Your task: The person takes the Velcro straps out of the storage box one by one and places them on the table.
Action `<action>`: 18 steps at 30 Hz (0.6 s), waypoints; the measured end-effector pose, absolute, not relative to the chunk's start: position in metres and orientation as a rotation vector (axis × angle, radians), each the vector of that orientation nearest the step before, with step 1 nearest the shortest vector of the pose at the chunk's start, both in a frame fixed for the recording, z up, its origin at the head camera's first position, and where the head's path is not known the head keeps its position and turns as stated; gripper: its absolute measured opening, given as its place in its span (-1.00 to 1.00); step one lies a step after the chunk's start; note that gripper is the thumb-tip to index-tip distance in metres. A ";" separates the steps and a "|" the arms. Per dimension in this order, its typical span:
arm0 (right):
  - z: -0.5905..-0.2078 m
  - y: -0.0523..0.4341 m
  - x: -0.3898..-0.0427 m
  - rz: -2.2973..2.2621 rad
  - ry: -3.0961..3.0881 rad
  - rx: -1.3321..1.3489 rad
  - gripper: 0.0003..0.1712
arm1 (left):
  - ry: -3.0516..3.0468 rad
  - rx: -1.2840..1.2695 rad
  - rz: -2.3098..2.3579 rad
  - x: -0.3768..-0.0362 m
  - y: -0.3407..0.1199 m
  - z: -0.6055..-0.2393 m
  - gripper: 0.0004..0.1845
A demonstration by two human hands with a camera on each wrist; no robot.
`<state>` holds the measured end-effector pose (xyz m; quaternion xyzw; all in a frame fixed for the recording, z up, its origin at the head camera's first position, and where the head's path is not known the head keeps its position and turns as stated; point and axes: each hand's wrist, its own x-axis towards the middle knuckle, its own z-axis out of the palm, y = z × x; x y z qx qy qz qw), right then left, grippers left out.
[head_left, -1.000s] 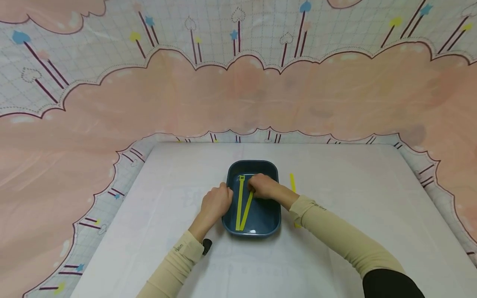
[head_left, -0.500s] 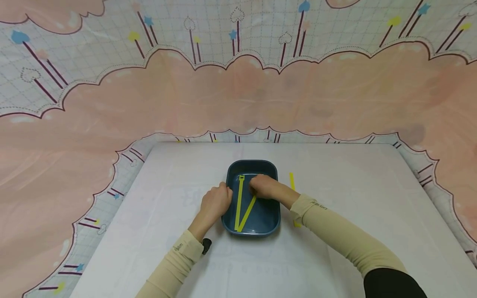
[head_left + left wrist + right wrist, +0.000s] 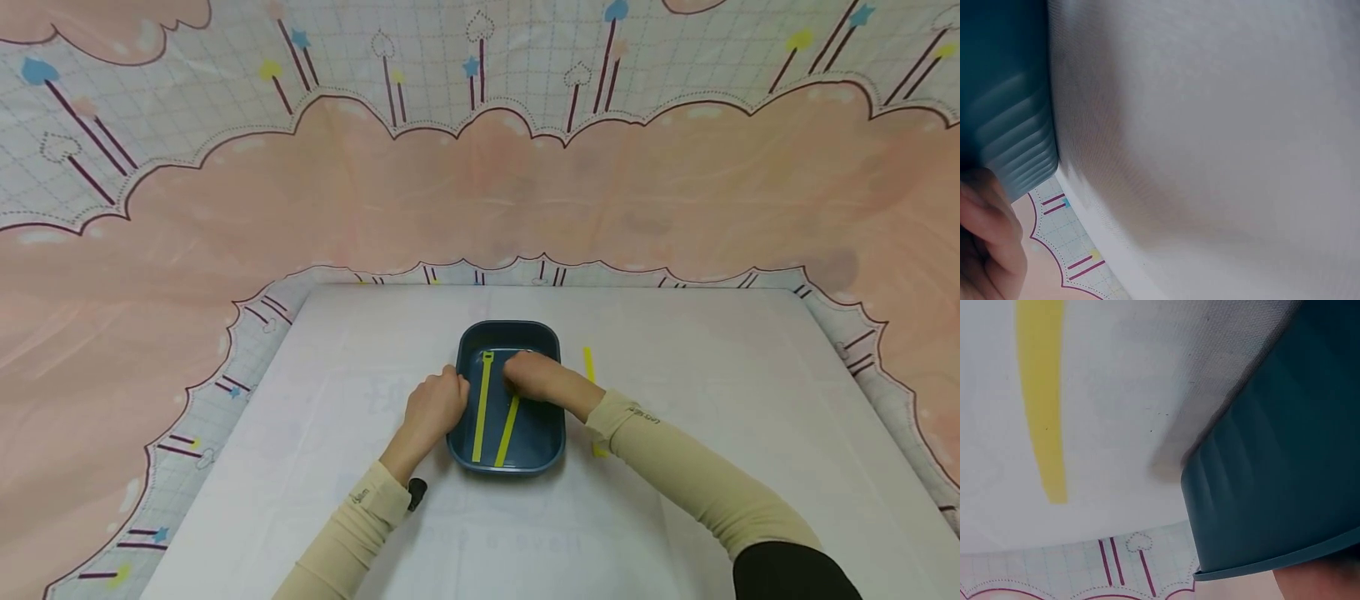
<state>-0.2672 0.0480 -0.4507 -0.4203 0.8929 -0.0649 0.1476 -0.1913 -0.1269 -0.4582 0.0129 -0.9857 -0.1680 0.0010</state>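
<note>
A person's right hand (image 3: 534, 375) reaches into a dark blue tray (image 3: 536, 433), its fingers curled in to pinch the far end of a yellow-green strip (image 3: 507, 429); the fingertips themselves are hidden. The strip runs out from beneath the hand toward the near wall, slightly slanted. To its left, apart from the hand, a second strip (image 3: 483, 408) lies lengthwise on the tray floor, its slotted head at the far end. The left hand (image 3: 437, 407), fingers closed, grips the tray's left rim. Outside, on the white tabletop (image 3: 337, 350), a yellow strip (image 3: 588, 363) lies partly covered by the right forearm.
</note>
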 end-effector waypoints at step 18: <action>-0.450 0.050 -0.270 0.120 2.475 -1.515 -0.91 | -3.101 0.041 -0.527 -0.191 -0.126 -0.458 -0.72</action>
